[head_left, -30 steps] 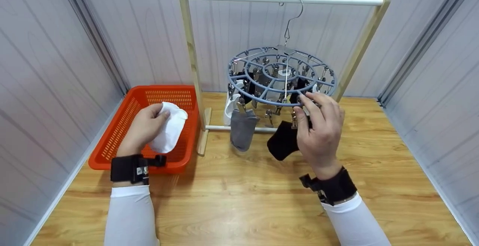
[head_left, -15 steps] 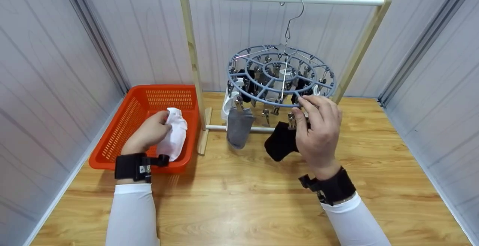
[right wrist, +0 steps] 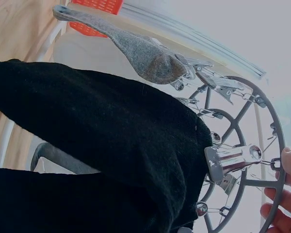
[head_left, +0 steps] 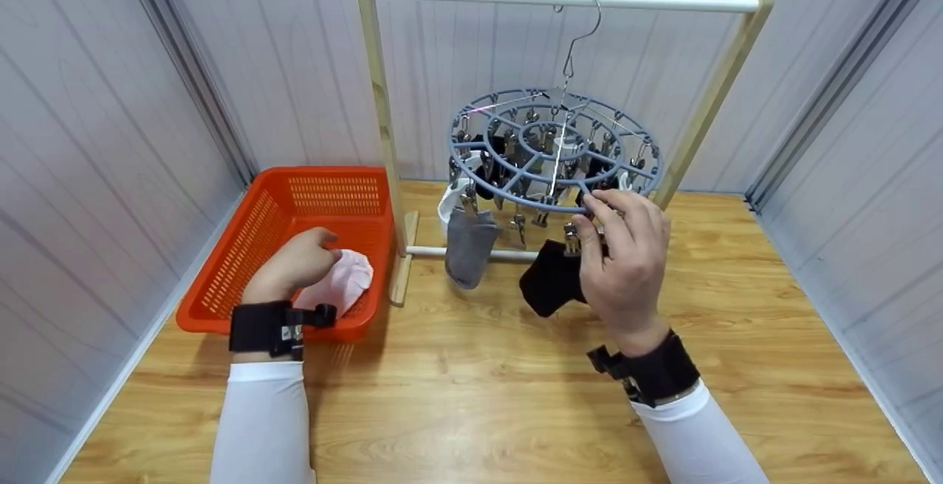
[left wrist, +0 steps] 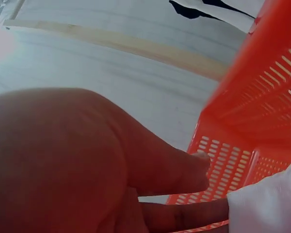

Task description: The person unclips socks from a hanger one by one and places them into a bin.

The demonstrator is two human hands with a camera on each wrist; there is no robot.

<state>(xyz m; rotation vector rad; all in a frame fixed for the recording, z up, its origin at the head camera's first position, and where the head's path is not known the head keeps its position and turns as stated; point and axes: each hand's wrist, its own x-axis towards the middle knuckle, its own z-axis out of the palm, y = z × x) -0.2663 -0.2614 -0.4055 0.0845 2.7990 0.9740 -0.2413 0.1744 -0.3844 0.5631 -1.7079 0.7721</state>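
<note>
Head view shows the left hand lower than a second ago: it now sits inside the orange basket, and the white sock, which was lifted above the basket rim then, lies down on the basket floor. The fingers curl over the sock's near end and touch it; whether they grip it or merely rest on it cannot be told from this view. In the left wrist view the thumb and a finger lie extended toward the white sock at the lower right corner, with the basket's slotted wall behind them, and that view does not settle the grip either.

The right hand stays up at the near rim of the round blue clip hanger, almost where it was a second ago, only a touch lower and to the left. Its fingers are curled at a metal clip from which the black sock hangs. The right wrist view shows the fingertips at the hanger's ring beside the shiny clip, which bites the top of the black sock; the hand pinches at the clip.

A grey sock hangs from a neighbouring clip to the left, as before. The hanger's hook rides on the white rail of the wooden rack, which stands on the wooden table just right of the basket.
</note>
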